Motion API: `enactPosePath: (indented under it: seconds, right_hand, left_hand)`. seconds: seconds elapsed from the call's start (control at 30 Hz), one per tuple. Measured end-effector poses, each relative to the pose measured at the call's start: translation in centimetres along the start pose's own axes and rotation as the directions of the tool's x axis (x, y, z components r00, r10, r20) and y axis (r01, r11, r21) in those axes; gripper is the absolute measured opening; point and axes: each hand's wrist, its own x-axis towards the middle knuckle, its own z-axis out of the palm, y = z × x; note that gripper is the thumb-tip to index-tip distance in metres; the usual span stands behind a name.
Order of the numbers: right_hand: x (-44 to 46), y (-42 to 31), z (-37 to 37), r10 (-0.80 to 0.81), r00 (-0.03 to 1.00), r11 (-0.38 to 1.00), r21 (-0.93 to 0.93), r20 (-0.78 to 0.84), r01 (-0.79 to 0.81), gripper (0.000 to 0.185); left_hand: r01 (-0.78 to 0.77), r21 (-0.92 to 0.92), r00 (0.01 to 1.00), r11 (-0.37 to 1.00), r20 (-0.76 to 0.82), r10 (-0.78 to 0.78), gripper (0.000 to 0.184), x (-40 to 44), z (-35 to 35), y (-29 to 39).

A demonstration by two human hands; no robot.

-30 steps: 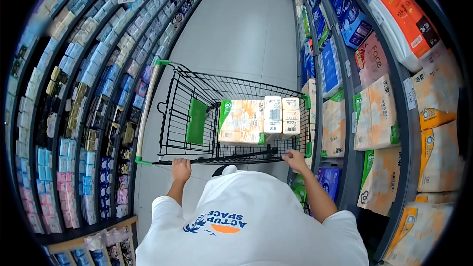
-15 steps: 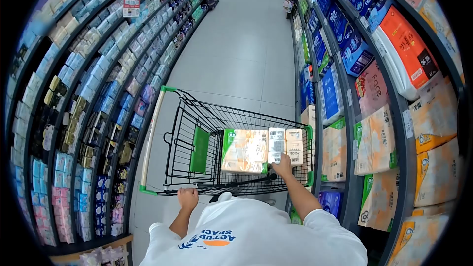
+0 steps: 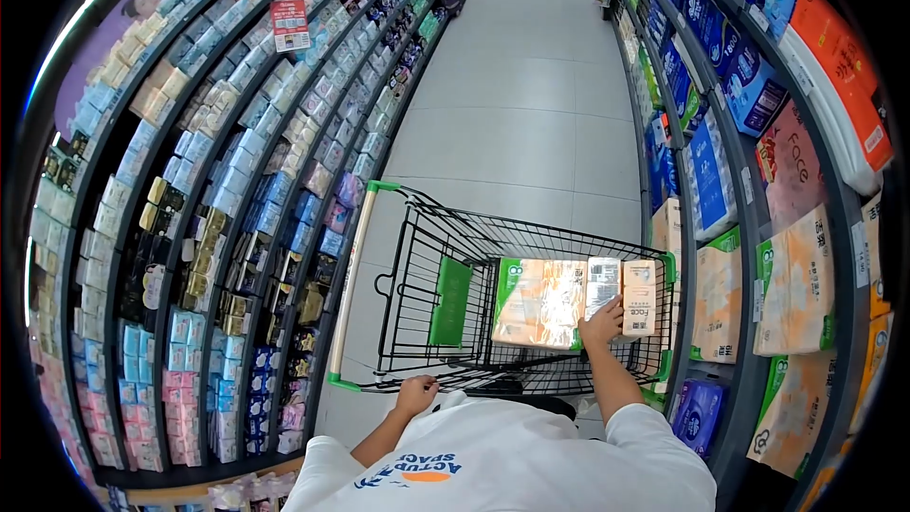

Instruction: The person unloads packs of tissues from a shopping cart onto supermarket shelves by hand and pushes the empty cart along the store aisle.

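Note:
My right hand (image 3: 602,324) is inside the wire shopping cart (image 3: 453,303), fingers bent against the near side of a wrapped tissue pack (image 3: 604,277). To its left lies a larger orange-and-white tissue pack (image 3: 540,299) with a green end. A smaller orange-and-white tissue pack (image 3: 640,277), marked "Face", lies to its right. My left hand (image 3: 416,395) is closed at the cart's near top rim, its fingertips partly hidden. The cart stands sideways before me, its handle (image 3: 354,275) at the left.
A long shelf of small packages (image 3: 275,142) lines the left side, with a red-and-white sign (image 3: 291,26). On the right, shelves hold tissue packs (image 3: 794,280) and a purple pack (image 3: 699,414). Grey tiled floor (image 3: 521,85) runs ahead between them.
My view has shifted, so the cart, packs and both hands appear farther right. My right hand stays at the tissue packs, and my left stays by the near rim.

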Motion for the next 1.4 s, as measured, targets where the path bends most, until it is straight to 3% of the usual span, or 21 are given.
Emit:
enactPosePath:
  seconds: [0.2, 0.3, 0.37, 0.5, 0.6, 0.7, 0.8, 0.83, 0.87, 0.9, 0.93, 0.97, 1.0, 1.1, 1.17, 1.2, 1.23, 1.27, 1.33, 1.4]
  right_hand:
    - [-0.1, 1.1, -0.4, -0.038, 0.997, 0.995, 0.085, -0.06, 0.043, 0.106]
    - [-0.9, 1.5, -2.1, -0.088, 0.989, 0.965, 0.235, -0.116, 0.113, 0.096]
    - [-1.9, 1.8, -3.8, -0.107, 0.979, 0.951, 0.269, -0.175, 0.152, 0.094]
    - [-3.5, 2.2, -8.3, -0.121, 0.962, 0.931, 0.309, -0.247, 0.196, 0.088]
    - [-5.1, 2.0, -14.8, -0.138, 0.95, 0.916, 0.328, -0.28, 0.229, 0.08]
    - [-6.0, 2.4, -22.4, -0.217, 0.934, 0.892, 0.331, -0.284, 0.308, 0.081]
    - [-6.0, 3.9, -29.6, -0.394, 0.872, 0.704, 0.516, -0.29, 0.489, 0.083]
    - [-6.2, 4.1, -32.1, -0.385, 0.873, 0.709, 0.51, -0.299, 0.487, 0.083]
    - [-6.4, 4.3, -34.9, -0.466, 0.857, 0.563, 0.674, -0.22, 0.479, 0.084]
    - [-6.9, 4.4, -37.5, -0.555, 0.817, 0.399, 0.811, -0.158, 0.428, 0.084]
    - [-7.5, 4.4, -39.8, -0.577, 0.802, 0.372, 0.825, -0.154, 0.426, 0.082]
    - [-7.7, 4.6, -41.6, -0.579, 0.805, 0.378, 0.833, -0.128, 0.404, 0.08]
    - [-7.7, 4.8, -42.9, -0.583, 0.806, 0.381, 0.842, -0.101, 0.381, 0.079]
    - [-7.3, 5.3, -45.6, -0.593, 0.802, 0.382, 0.851, -0.074, 0.361, 0.069]
    - [-6.5, 5.8, -46.1, -0.587, 0.798, 0.322, 0.866, -0.134, 0.383, 0.066]
    - [-6.2, 6.1, -46.5, -0.58, 0.794, 0.264, 0.88, -0.182, 0.395, 0.064]
    - [-6.5, 6.4, -47.0, -0.648, 0.716, 0.085, 0.91, -0.258, 0.405, 0.058]
    - [-6.7, 6.6, -47.2, -0.653, 0.709, 0.082, 0.906, -0.267, 0.416, 0.058]
    - [-7.2, 6.7, -47.4, -0.565, 0.754, -0.441, 0.895, -0.335, 0.067, 0.056]
    - [-3.6, 8.3, -42.3, -0.42, 0.832, -0.495, 0.86, -0.361, 0.124, 0.056]
  left_hand:
    - [-0.005, 0.013, 0.998, 1.0, 0.063, 0.004, 0.024, 1.2, 0.7, 0.0]
    - [0.013, -0.051, 0.996, 0.999, 0.093, -0.009, 0.025, 3.6, 1.5, 1.1]
    - [-0.133, -0.079, 0.982, 0.988, 0.123, 0.142, 0.024, 6.3, 2.1, 3.2]
    - [-0.222, -0.175, 0.939, 0.959, 0.225, 0.259, 0.03, 12.0, 2.9, 11.0]
    - [-0.364, -0.269, 0.891, 0.892, 0.18, 0.417, 0.036, 16.3, 3.6, 16.2]
    - [-0.354, -0.409, 0.865, 0.841, 0.199, 0.461, 0.048, 19.5, 2.9, 21.2]
    - [-0.301, -0.599, 0.827, 0.742, 0.224, 0.516, 0.073, 20.9, 1.0, 26.0]
    - [-0.284, -0.675, 0.786, 0.681, 0.243, 0.569, 0.074, 21.4, 0.2, 27.4]
    - [-0.261, -0.745, 0.74, 0.615, 0.255, 0.622, 0.076, 21.8, -0.8, 28.7]
    - [-0.119, -0.811, 0.675, 0.572, 0.357, 0.646, 0.075, 21.4, -2.8, 29.9]
    - [0.035, -0.846, 0.592, 0.532, 0.446, 0.671, 0.075, 21.1, -4.7, 30.7]
    - [0.258, -0.876, 0.446, 0.408, 0.482, 0.754, 0.075, 21.5, -5.6, 30.8]
    - [0.265, -0.884, 0.436, 0.385, 0.466, 0.77, 0.079, 20.7, -7.1, 31.9]
    - [0.195, -0.889, 0.421, 0.413, 0.456, 0.784, 0.08, 18.2, -9.5, 34.7]
    - [0.225, -0.93, 0.521, 0.29, 0.366, 0.771, 0.078, 16.9, -9.5, 35.5]
    - [0.215, -0.934, 0.519, 0.285, 0.357, 0.777, 0.078, 15.9, -10.1, 35.9]
    - [0.214, -0.952, 0.562, 0.22, 0.305, 0.769, 0.078, 14.7, -10.9, 36.2]
    - [0.21, -0.965, 0.604, 0.154, 0.252, 0.756, 0.077, 13.8, -11.4, 36.3]
    - [0.19, -0.975, 0.62, 0.112, 0.208, 0.757, 0.077, 13.3, -11.9, 36.1]
    - [0.34, -0.938, 0.658, -0.065, 0.188, 0.729, 0.076, 13.1, -12.5, 36.0]
